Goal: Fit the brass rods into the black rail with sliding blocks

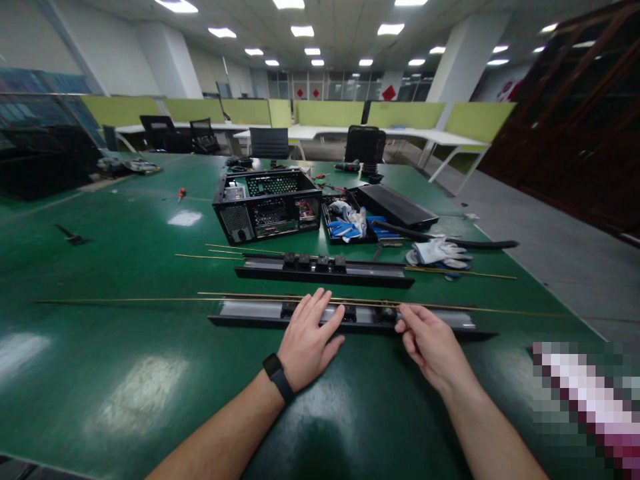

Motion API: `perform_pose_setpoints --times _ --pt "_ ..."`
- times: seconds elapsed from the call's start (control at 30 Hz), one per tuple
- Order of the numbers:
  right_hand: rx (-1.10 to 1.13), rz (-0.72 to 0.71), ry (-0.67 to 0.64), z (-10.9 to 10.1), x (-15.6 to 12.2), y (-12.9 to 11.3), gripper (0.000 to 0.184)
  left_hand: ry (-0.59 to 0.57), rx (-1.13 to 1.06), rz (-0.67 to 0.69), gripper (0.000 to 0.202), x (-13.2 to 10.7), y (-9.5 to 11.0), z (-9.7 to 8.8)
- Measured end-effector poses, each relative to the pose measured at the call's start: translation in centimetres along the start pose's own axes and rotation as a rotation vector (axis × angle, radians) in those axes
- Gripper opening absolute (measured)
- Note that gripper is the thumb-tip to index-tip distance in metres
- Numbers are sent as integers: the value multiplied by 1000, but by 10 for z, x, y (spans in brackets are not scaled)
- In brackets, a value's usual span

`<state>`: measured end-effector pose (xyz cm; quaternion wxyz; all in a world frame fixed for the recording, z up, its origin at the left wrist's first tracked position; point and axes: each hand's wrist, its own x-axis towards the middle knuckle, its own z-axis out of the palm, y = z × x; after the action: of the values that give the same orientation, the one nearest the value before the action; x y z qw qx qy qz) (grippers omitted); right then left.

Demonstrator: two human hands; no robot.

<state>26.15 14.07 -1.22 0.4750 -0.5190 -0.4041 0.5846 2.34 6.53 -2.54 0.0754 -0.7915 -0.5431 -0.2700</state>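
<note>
A long black rail with a pale grey channel [257, 309] lies crosswise in front of me, with small black blocks set along it. My left hand [309, 343] rests over its middle, fingers stretched out, partly hiding the blocks. Thin brass rods [125, 300] run along the rail and stick out past both ends. At a black block [384, 313] on the right, my right hand [431, 341] is closed in a pinch; what sits between the fingertips is too small to make out. Behind lies a second black rail [370, 272] with several black blocks and more rods.
An open black computer case [270, 207] stands farther back on the green table [125, 260]. Right of it are a tray with blue-white gloves [347, 220], a black panel [397, 205], a black tube [480, 244] and another glove pair [437, 252]. An orange item [182, 193] lies left.
</note>
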Motion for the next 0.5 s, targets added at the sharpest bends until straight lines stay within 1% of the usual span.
perform_pose_setpoints --times 0.33,0.43,0.5 --pt "53 17 32 3 0 -1 38 5 3 2 54 0 1 3" --pt "79 9 27 0 2 0 37 5 8 10 51 0 1 3" --pt "106 -3 50 -3 4 1 36 11 9 9 50 0 1 3"
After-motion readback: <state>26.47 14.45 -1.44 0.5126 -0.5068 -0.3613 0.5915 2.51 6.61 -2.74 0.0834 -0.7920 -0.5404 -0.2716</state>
